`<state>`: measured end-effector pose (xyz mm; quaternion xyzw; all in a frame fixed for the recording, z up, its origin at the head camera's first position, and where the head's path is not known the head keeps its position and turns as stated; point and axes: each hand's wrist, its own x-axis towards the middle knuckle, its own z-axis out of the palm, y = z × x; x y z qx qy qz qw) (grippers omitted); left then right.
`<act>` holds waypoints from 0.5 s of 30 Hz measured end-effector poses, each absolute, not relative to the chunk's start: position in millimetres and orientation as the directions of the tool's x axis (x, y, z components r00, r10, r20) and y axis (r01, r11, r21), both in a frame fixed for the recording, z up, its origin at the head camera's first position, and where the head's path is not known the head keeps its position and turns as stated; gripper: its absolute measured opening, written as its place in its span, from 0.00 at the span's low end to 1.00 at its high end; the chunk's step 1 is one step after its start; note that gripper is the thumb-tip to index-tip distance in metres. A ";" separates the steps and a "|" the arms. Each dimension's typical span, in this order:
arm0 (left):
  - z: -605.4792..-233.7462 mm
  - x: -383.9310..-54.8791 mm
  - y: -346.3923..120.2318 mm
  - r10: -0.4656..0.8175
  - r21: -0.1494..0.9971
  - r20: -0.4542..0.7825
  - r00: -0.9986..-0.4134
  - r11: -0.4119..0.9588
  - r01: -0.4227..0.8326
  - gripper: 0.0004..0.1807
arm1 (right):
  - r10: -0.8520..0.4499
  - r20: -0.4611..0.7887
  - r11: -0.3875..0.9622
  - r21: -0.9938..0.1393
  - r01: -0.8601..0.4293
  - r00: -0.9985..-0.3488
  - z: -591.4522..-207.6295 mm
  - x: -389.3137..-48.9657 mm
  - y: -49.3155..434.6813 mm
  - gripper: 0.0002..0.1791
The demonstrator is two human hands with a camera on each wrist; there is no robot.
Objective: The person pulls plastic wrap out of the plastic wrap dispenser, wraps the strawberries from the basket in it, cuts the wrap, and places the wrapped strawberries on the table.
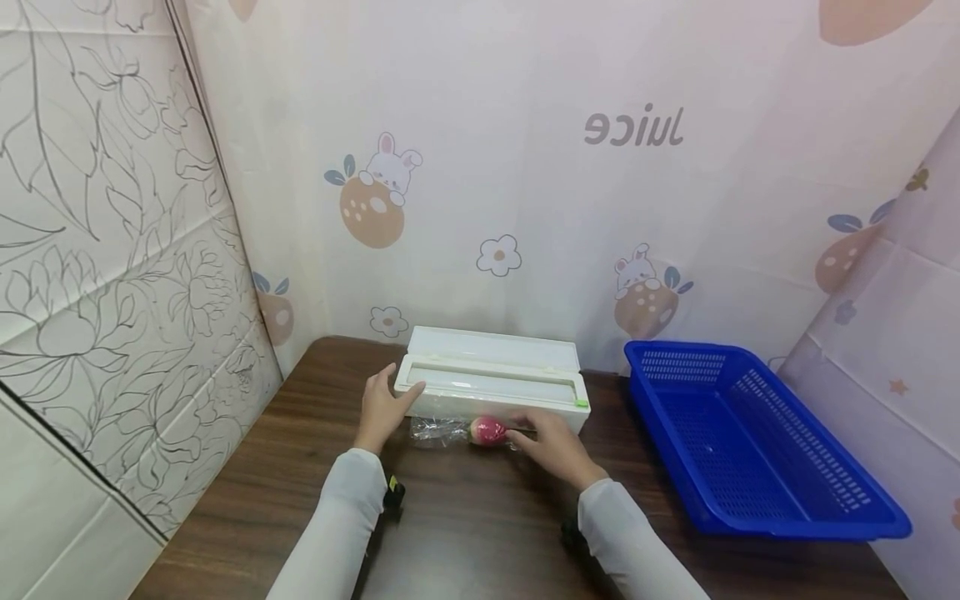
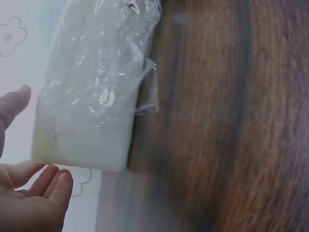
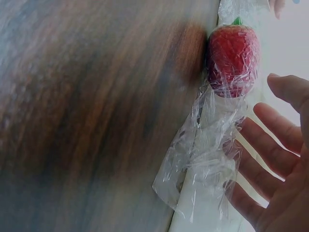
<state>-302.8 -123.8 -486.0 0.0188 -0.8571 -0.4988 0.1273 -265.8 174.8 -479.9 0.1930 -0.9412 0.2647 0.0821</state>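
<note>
A red strawberry-like fruit with a green top, wrapped in clear cling film, lies against the front of a white cling film dispenser. The dispenser's long lid is flipped up at the back. At its left end is my left hand, fingertips at the end wall and thumb spread apart over the top. My right hand is beside the fruit on its right. In the right wrist view its loosely extended fingers touch the crumpled film tail, with the thumb apart from the fruit.
A blue perforated plastic basket stands on the right of the dark wooden table. A printed curtain hangs close behind the dispenser, and a floral-patterned panel rises along the left side.
</note>
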 end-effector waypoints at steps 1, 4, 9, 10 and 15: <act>-487.8 -304.2 -124.5 -0.153 0.864 0.187 -0.970 0.496 0.088 0.44 | -0.314 0.254 0.788 -0.468 -0.400 -0.915 -479.7 -265.4 175.4 0.17; -492.5 -306.1 -126.9 -0.132 0.874 0.158 -0.979 0.480 0.077 0.44 | -0.299 0.238 0.796 -0.473 -0.379 -0.924 -479.8 -264.0 177.6 0.18; -494.3 -304.2 -129.5 -0.115 0.896 0.111 -0.987 0.441 0.049 0.43 | -0.269 0.228 0.803 -0.484 -0.348 -0.936 -479.3 -260.8 182.9 0.18; -494.0 -304.1 -129.6 -0.112 0.899 0.108 -0.988 0.434 0.049 0.43 | -0.260 0.227 0.804 -0.487 -0.341 -0.938 -478.8 -260.2 184.4 0.18; -493.6 -304.8 -129.1 -0.098 0.898 0.129 -0.987 0.434 0.074 0.41 | -0.244 0.250 0.799 -0.496 -0.340 -0.937 -474.1 -257.0 193.4 0.16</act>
